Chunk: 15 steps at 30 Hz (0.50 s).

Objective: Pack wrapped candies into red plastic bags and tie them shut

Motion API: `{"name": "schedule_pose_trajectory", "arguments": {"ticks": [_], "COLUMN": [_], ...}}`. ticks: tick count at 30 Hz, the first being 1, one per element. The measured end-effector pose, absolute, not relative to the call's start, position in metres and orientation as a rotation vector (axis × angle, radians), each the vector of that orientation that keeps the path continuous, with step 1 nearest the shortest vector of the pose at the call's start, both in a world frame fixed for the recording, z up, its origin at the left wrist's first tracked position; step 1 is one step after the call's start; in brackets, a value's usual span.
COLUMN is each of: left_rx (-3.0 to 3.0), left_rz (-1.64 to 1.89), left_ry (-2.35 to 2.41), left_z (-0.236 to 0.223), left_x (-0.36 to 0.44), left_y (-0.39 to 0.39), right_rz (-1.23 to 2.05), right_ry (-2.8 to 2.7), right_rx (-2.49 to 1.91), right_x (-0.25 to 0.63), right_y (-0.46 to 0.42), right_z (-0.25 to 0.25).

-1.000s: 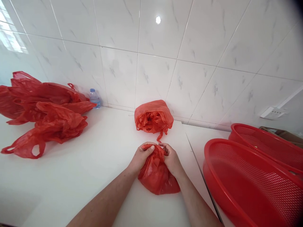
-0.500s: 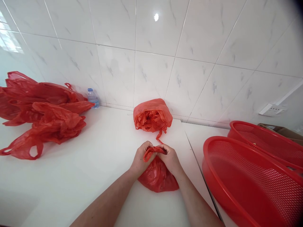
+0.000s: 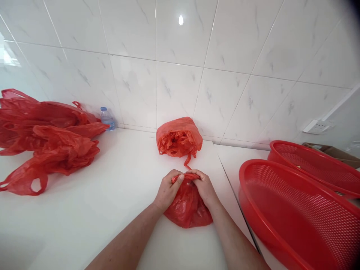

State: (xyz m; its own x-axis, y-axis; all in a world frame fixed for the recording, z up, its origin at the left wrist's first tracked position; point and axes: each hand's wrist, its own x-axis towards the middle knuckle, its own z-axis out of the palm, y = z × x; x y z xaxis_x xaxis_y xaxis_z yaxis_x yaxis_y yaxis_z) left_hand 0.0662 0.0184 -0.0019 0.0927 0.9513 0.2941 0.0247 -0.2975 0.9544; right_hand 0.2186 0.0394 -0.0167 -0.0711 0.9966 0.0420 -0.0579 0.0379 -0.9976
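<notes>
A red plastic bag lies on the white table in front of me, its body spread toward me. My left hand pinches the left end of its gathered, rolled top edge, thumb on top. The right end of that edge is between the fingers of my right hand. Both hands are close together, and my fingers hide part of the roll. Just beyond them sits a red bag stuffed with crumpled bags, with a thin twisted strip trailing from it toward my hands.
A large heap of red plastic bags covers the left side, beside a small water bottle. At the right stand two red mesh baskets, with a cardboard box behind. The tiled wall closes off the back.
The bag's top edge went from loosely gathered to a looped fold, and now forms a tighter, flatter roll between my hands. The view has shifted slightly to the right.
</notes>
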Motion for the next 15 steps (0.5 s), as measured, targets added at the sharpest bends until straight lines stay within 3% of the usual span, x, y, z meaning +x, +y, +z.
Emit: {"name": "schedule_pose_trajectory", "arguments": {"ticks": [4,10,15], "left_rx": [1.479,1.448,1.448], "left_rz": [1.432,1.635,1.566], "left_ry": [1.012,1.156,1.235], "left_z": [-0.001,-0.004,-0.005], "left_x": [0.064,0.049,0.043], "left_y": [0.021,0.031,0.035], "right_rz": [1.544,1.444,1.365], "right_ry": [-0.944,-0.677,-0.9], "right_rx": [-0.812,-0.694,-0.855], "right_x": [0.227,0.262,0.266], "right_y": [0.039,0.051,0.051], "right_z": [-0.009,-0.008,-0.009]}}
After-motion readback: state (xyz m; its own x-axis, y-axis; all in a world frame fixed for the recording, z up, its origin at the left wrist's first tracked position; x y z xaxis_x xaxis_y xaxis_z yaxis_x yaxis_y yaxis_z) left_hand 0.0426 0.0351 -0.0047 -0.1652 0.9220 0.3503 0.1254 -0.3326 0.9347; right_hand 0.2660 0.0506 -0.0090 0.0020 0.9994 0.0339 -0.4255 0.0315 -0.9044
